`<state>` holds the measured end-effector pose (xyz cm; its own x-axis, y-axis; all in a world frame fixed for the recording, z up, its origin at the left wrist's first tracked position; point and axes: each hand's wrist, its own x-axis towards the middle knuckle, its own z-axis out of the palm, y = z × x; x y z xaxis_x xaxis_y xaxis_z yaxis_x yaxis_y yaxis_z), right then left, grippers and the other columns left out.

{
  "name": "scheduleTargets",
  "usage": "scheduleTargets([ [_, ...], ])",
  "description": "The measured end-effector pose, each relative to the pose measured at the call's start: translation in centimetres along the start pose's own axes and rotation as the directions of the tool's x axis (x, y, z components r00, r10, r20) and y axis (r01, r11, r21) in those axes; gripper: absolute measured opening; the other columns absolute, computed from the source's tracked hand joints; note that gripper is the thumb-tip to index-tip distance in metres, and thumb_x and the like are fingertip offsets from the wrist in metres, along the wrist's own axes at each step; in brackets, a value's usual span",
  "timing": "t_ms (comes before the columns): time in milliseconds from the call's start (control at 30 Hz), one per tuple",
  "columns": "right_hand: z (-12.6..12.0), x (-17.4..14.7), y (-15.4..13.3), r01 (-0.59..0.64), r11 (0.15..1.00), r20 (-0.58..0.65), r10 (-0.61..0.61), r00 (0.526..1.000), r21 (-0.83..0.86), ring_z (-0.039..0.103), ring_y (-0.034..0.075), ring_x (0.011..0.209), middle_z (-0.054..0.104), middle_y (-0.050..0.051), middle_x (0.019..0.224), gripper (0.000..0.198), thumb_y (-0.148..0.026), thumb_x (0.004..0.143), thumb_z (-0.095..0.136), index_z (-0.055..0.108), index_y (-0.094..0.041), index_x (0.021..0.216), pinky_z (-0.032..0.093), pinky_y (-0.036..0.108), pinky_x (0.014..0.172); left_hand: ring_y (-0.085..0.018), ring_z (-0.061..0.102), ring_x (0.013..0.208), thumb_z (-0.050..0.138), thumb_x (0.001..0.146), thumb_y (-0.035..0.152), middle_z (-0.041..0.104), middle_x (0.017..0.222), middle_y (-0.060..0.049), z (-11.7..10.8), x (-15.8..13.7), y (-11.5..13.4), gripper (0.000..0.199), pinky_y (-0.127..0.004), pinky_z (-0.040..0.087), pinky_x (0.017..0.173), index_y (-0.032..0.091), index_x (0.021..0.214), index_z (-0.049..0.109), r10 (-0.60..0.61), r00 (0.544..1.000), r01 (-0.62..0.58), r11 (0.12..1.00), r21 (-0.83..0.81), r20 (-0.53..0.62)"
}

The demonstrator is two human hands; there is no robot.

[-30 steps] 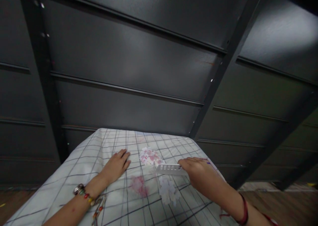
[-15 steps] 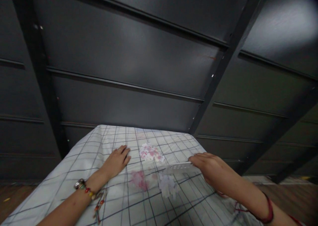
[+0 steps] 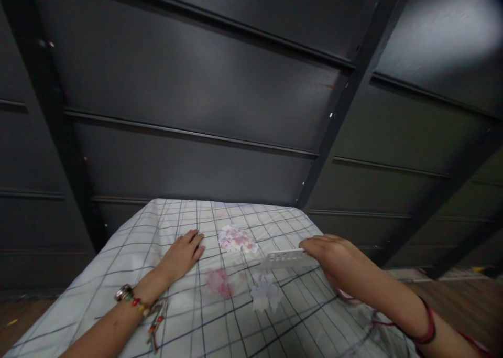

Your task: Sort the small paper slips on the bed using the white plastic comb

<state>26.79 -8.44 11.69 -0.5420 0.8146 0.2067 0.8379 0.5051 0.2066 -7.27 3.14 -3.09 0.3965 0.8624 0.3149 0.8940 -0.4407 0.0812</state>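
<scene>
My left hand (image 3: 181, 257) lies flat on the checked white tablecloth (image 3: 176, 316), fingers stretched out and holding nothing. In my right hand (image 3: 334, 258) is a thin white plastic strip with a row of slots (image 3: 288, 259), gripped at its right end. It is held on edge, pointing left; I cannot tell whether its lower edge touches the cloth. Beyond its left end sits a heap of white and pink scraps (image 3: 237, 239). Nearer me lies a cluster of white scraps (image 3: 265, 293), just below the strip. Left of that cluster, a pink stain (image 3: 219, 283) marks the cloth.
Directly behind the table rises a dark panelled metal wall (image 3: 196, 153), which also runs on to the right. Wooden floor (image 3: 463, 305) shows at both sides. A beaded bracelet (image 3: 135, 300) with hanging ends is on my left wrist, a red band (image 3: 427, 324) on my right.
The white strip has sharpened from a motion blur and its left end now stands out, slightly raised. My right hand has shifted up a little. My left hand stays flat in place.
</scene>
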Motion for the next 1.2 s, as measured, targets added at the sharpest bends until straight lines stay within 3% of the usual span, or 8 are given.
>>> scheduleTargets([
  [267,0.7,0.6,0.3,-0.034,0.997,0.081,0.040,0.996,-0.075,0.061,0.015,0.073,0.067,0.004,0.079,0.040,0.009,0.057,0.036,0.057,-0.016,0.079,0.041,0.025,0.066,-0.026,0.051,0.113,0.033,0.090,0.031,0.053,0.126,-0.017,-0.2,0.1,0.1,0.042,-0.037,0.039,0.096,0.009,0.118,0.055,0.021,0.999,-0.021,1.000,0.015,-0.024],
  [567,3.1,1.4,0.9,0.068,0.996,-0.041,-0.070,0.997,-0.051,0.057,0.014,0.068,0.064,0.002,0.075,0.034,0.008,0.063,0.038,0.055,-0.017,0.081,0.039,0.026,0.064,-0.026,0.053,0.111,0.033,0.089,0.034,0.055,0.124,-0.016,-0.1,0.3,0.1,0.044,-0.038,0.040,0.095,0.010,0.116,0.057,0.033,0.998,-0.033,0.999,0.009,-0.048],
  [800,1.9,0.9,1.4,0.058,0.995,-0.127,-0.068,0.990,-0.079,0.059,0.015,0.069,0.065,0.002,0.074,0.037,0.009,0.059,0.038,0.055,-0.017,0.078,0.040,0.026,0.065,-0.027,0.052,0.113,0.033,0.089,0.034,0.055,0.124,-0.017,-0.1,0.3,0.1,0.045,-0.038,0.041,0.095,0.008,0.117,0.057,0.033,0.999,-0.033,0.999,0.010,-0.041],
  [1200,2.9,1.1,1.1,0.046,0.996,-0.046,-0.050,0.998,-0.077,0.059,0.015,0.070,0.065,0.003,0.075,0.037,0.009,0.059,0.039,0.056,-0.017,0.080,0.040,0.026,0.064,-0.027,0.052,0.114,0.034,0.089,0.033,0.054,0.125,-0.017,0.2,0.4,0.0,0.045,-0.038,0.039,0.097,0.008,0.118,0.057,0.030,0.999,-0.029,1.000,0.012,-0.034],
])
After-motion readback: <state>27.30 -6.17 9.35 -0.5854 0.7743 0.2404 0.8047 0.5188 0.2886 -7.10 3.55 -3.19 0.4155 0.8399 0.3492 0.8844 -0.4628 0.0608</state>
